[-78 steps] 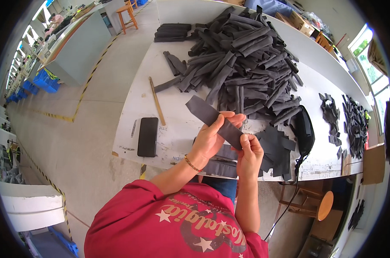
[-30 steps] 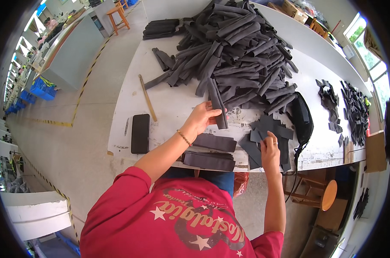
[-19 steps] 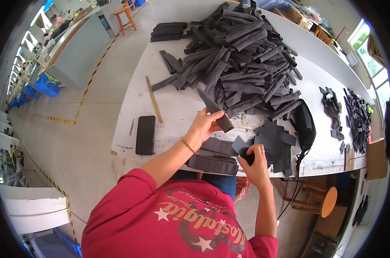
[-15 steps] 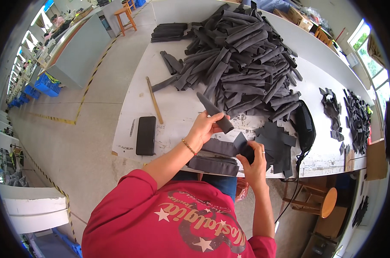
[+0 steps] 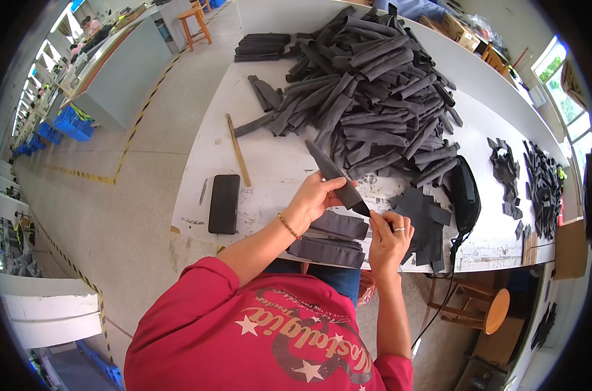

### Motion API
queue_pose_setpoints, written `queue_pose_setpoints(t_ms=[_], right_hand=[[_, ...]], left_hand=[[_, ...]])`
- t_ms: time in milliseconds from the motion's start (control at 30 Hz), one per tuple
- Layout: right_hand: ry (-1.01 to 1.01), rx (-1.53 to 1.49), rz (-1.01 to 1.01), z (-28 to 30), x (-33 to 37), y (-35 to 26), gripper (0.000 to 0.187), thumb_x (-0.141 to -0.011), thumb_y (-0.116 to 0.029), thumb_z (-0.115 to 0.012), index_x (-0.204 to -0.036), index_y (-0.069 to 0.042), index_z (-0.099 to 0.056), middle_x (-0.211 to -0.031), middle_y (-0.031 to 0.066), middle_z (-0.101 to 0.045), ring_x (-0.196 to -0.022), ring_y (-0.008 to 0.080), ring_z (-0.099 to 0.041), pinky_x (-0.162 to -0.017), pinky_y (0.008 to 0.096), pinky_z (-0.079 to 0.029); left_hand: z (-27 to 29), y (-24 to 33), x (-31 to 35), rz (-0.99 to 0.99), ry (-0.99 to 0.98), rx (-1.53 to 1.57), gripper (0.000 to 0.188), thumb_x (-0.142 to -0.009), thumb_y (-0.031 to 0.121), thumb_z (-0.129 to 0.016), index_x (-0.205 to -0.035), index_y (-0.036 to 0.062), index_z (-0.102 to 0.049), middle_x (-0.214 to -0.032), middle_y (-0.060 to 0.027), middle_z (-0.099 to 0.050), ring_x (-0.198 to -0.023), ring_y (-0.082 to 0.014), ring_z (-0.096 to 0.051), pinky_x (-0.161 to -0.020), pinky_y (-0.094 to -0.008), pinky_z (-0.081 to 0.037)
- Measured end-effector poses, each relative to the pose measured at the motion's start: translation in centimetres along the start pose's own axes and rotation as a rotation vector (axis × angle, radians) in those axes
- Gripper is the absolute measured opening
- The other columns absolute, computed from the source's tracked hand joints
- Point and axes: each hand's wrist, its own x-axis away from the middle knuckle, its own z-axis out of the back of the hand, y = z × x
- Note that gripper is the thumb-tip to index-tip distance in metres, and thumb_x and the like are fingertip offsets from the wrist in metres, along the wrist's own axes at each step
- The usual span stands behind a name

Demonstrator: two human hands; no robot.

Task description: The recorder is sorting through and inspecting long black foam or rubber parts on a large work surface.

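My left hand (image 5: 319, 195) is closed around a dark grey fabric sleeve (image 5: 325, 160), which tilts from upper left to lower right. At the sleeve's lower end, the fingertips of my right hand (image 5: 388, 236) pinch a small black flat piece (image 5: 361, 208). That piece meets the sleeve's mouth and seems partly inside it. Just below my hands lie two neat stacks of flat dark sleeves, a farther stack (image 5: 338, 225) and a nearer stack (image 5: 325, 252) at the table edge. Loose black flat pieces (image 5: 421, 218) spread out right of my right hand.
A large heap of dark sleeves (image 5: 374, 98) covers the back of the white table (image 5: 201, 146). On the left are a phone (image 5: 224, 204) and a wooden stick (image 5: 238, 150). A black bag-like object (image 5: 464, 195) with a cord stands right; a wooden stool (image 5: 497, 311) is below.
My right hand has brought the black piece up from beside the stacks to the sleeve's lower end. The left hand still grips the sleeve and has moved slightly right.
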Motion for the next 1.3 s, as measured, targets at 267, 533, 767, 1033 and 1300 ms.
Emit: queue_pose_setpoints(t_ms=[267,533,767,1033,1300], right_hand=[[0.016,0.128,0.029,-0.7,-0.5,-1.9,0.035,-0.073,-0.007,-0.076,-0.108,-0.010,-0.070,-0.094,0.0045,-0.057,-0.087,0.0246,-0.054,-0.078,0.0381,-0.041],[0.006,-0.299,-0.097,-2.0,-0.3,-4.6,0.055,-0.076,-0.002,-0.074,-0.127,-0.004,-0.052,-0.109,0.0178,-0.055,-0.099,0.0378,-0.054,-0.084,0.0444,-0.045],[-0.129,-0.334,-0.033,-2.3,-0.6,-3.4,0.032,-0.078,-0.001,-0.071,-0.104,-0.003,-0.054,-0.107,0.0198,-0.057,-0.097,0.0408,-0.057,-0.080,0.0463,-0.048],[-0.097,-0.330,0.017,-1.8,-0.9,-3.0,0.022,-0.080,0.001,-0.071,-0.095,0.000,-0.056,-0.098,0.0181,-0.059,-0.078,0.0355,-0.060,-0.065,0.0390,-0.049],[-0.141,-0.415,-0.008,-1.0,-1.1,-1.5,0.015,-0.078,0.004,-0.070,-0.086,-0.001,-0.058,-0.094,0.0143,-0.061,-0.076,0.0334,-0.062,-0.064,0.0383,-0.050]], left_hand=[[-2.0,-0.5,1.8,-0.078,-0.050,0.068,0.020,-0.089,0.002,-0.061,-0.107,0.0002,-0.051,-0.105,-0.0213,-0.067,-0.092,-0.0300,-0.069,-0.075,-0.0406,-0.061],[-2.7,-0.5,2.4,-0.153,-0.297,0.139,0.024,-0.097,0.023,-0.058,-0.107,0.0022,-0.061,-0.097,-0.0155,-0.068,-0.109,-0.0315,-0.063,-0.098,-0.0445,-0.047],[-3.2,-2.8,3.4,-0.177,-0.285,0.085,0.031,-0.100,0.029,-0.052,-0.107,0.0001,-0.061,-0.104,-0.0154,-0.068,-0.116,-0.0280,-0.058,-0.100,-0.0411,-0.045],[-3.4,-3.2,3.1,-0.130,-0.313,0.213,0.033,-0.099,0.029,-0.053,-0.113,0.0003,-0.060,-0.114,-0.0165,-0.066,-0.117,-0.0260,-0.058,-0.100,-0.0384,-0.045],[-2.9,0.7,3.5,-0.319,-0.117,0.248,0.035,-0.099,0.028,-0.054,-0.118,-0.0021,-0.057,-0.106,-0.0156,-0.067,-0.102,-0.0282,-0.065,-0.094,-0.0405,-0.050]])
